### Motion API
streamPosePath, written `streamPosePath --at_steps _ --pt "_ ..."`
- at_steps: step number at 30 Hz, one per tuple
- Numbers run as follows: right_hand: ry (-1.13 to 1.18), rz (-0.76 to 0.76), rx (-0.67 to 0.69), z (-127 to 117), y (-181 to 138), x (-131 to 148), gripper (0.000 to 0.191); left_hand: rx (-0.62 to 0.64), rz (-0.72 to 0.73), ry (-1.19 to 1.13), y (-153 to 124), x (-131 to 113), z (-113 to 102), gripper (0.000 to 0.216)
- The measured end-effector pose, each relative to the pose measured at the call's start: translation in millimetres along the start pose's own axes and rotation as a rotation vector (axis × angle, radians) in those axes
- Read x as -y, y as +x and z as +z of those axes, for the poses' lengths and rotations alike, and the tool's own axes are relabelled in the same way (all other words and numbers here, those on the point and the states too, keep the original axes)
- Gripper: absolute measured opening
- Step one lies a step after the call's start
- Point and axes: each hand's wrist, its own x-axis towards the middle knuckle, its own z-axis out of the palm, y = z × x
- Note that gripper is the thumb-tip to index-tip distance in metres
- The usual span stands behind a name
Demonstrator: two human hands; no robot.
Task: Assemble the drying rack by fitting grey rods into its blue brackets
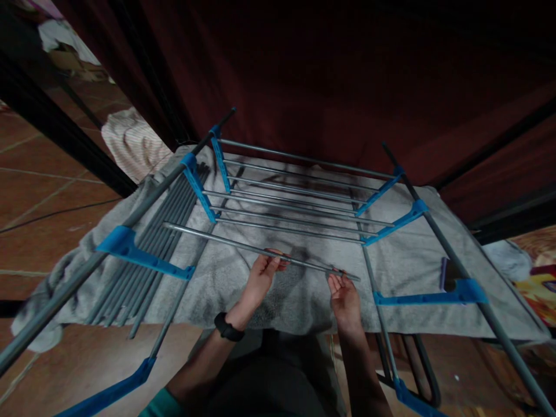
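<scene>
Hands: two, left hand [260, 277] and right hand [344, 295]
Held rod [243, 248]: one
Fitted rods [295, 211]: about six
Blue brackets [143, 258]: eight
Grey towel [412, 260]: one

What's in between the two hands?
In the head view, a stretch of the metal rod runs from the left hand to the right hand; nothing else sits on it, and the grey towel lies underneath.

L hand [260, 277] & R hand [344, 296] out front, both pinched closed.
</scene>
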Motion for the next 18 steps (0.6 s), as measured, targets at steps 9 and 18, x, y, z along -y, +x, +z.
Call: streamPosePath --at_steps 9,18 --pt "0.081 -0.088 -0.075 -12 8 15 0.015 0.096 0.132 0.143 -9 -39 12 0.028" --pt "-0.026 -0.027 0.005 -9 0 1 0.021 0.033 0.192 0.17 -10 -53 15 0.026"
